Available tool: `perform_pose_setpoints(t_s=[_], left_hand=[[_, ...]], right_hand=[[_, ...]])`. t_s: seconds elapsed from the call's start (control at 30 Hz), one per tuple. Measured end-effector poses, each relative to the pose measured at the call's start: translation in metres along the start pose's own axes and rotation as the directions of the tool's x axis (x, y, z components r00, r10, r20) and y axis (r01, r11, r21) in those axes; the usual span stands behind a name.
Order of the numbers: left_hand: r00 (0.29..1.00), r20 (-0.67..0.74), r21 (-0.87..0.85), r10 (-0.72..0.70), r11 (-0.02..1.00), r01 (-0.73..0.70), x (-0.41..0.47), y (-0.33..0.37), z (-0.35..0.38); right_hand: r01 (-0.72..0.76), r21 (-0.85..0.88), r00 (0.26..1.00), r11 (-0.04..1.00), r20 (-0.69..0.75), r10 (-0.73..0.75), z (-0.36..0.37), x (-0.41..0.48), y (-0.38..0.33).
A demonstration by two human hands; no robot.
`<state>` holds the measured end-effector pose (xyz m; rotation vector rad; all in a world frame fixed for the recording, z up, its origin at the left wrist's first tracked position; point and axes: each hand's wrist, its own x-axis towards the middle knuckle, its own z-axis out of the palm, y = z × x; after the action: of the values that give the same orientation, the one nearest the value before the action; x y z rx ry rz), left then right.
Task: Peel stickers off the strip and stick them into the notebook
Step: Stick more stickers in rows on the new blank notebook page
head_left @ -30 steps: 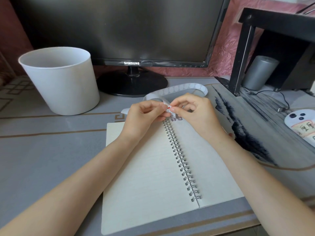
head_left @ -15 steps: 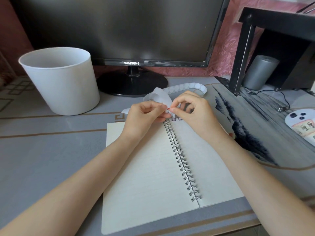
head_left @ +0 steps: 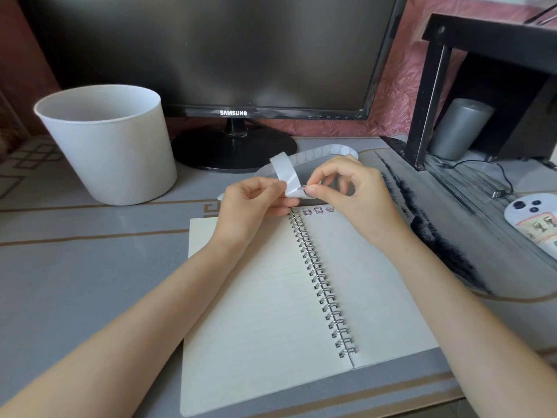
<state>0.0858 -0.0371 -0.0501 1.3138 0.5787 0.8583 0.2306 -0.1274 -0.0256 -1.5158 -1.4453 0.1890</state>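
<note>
Strip pinched, left hand, right hand curled

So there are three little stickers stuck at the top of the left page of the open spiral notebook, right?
Not quite. The head view shows the three little stickers at the top of the right page of the open white spiral notebook, not the left.

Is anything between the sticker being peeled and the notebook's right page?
Nothing visible. The right hand pinches the sticker on the strip, above the right page of the notebook, bare below its three stuck stickers.
</note>
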Motion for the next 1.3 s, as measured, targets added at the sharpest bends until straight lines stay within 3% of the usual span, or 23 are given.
perform_pose_setpoints(t_s=[0.17,0.3,0.43,1.3], left_hand=[[1.000,0.004,0.029,0.010,1.000,-0.010,0.000,0.001,0.000],[1.000,0.006,0.012,0.014,1.000,-0.014,0.000,0.000,0.000],[1.000,-0.005,-0.013,0.002,1.000,-0.002,0.001,-0.002,-0.001],[1.000,0.002,0.026,-0.009,1.000,0.009,0.001,-0.003,0.000]], right_hand=[[-0.231,0.086,0.972,0.969,-0.031,0.235,-0.016,0.008,0.007],[-0.488,0.038,0.870,0.872,-0.055,0.490,-0.040,0.008,0.020],[-0.617,-0.050,0.786,0.786,0.020,0.618,-0.051,0.005,0.033],[-0.631,-0.160,0.771,0.759,-0.018,0.637,-0.047,0.004,0.040]])
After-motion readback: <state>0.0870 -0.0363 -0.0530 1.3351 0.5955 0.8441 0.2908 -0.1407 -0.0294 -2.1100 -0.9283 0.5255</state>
